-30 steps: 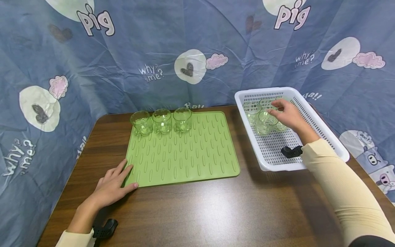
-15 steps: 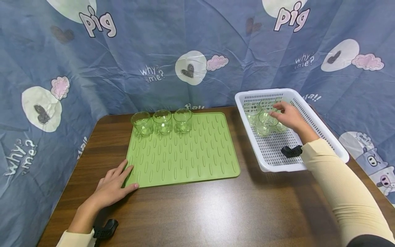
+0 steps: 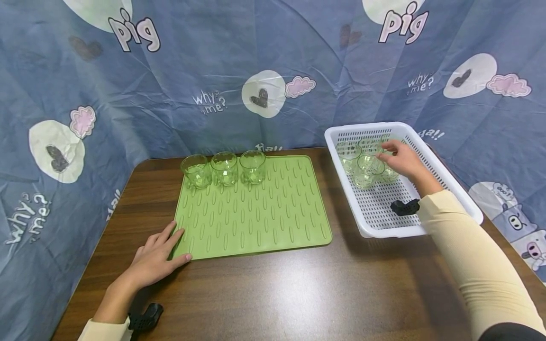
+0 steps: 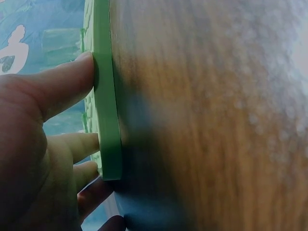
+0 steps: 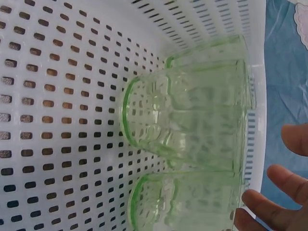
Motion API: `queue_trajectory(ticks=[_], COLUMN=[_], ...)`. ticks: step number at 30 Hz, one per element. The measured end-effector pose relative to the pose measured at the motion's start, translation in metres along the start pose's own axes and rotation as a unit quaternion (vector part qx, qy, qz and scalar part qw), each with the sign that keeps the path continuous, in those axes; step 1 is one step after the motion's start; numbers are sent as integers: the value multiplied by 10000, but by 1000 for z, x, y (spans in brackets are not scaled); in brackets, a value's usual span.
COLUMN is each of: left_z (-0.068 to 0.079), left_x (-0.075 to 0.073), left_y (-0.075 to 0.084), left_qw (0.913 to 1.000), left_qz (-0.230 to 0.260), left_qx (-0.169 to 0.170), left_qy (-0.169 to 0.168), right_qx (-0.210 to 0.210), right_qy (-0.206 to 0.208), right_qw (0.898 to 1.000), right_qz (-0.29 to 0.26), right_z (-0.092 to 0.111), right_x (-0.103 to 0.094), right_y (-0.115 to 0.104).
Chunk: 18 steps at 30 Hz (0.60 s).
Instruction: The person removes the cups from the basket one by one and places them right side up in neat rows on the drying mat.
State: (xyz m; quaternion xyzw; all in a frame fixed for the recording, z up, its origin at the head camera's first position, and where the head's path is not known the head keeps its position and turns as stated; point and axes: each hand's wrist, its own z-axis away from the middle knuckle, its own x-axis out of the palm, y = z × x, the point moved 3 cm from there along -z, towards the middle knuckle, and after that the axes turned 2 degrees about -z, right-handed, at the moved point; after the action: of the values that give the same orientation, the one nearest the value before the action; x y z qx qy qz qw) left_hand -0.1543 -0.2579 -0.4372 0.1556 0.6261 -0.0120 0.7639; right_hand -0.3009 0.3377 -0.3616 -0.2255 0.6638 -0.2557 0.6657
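in the basket [image 3: 392,232], green glasses [image 5: 202,115] stand just beneath the right fingers [image 5: 288,183].

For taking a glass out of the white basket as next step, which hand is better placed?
Probably the right hand: it is over the white basket, close to the green glasses inside. The left hand touches the green mat near its left front corner, away from the basket.

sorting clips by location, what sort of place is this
Probably a makeshift recording corner: blue pig-print fabric hangs behind a wood-grain table, and two black wrist-worn devices are in view.
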Motion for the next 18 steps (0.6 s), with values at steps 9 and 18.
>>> queue_trajectory(ticks=[9, 18], left_z=[1, 0], left_x=[0, 0], left_y=[1, 1], left_qw=[10000, 10000], left_qz=[26, 6], left_qx=[-5, 15], left_qy=[13, 2], right_qx=[5, 118], right_qy=[601, 421], right_qw=[9975, 9983], right_qz=[377, 396], right_z=[-1, -1], right_x=[-10, -14], right_y=[7, 21])
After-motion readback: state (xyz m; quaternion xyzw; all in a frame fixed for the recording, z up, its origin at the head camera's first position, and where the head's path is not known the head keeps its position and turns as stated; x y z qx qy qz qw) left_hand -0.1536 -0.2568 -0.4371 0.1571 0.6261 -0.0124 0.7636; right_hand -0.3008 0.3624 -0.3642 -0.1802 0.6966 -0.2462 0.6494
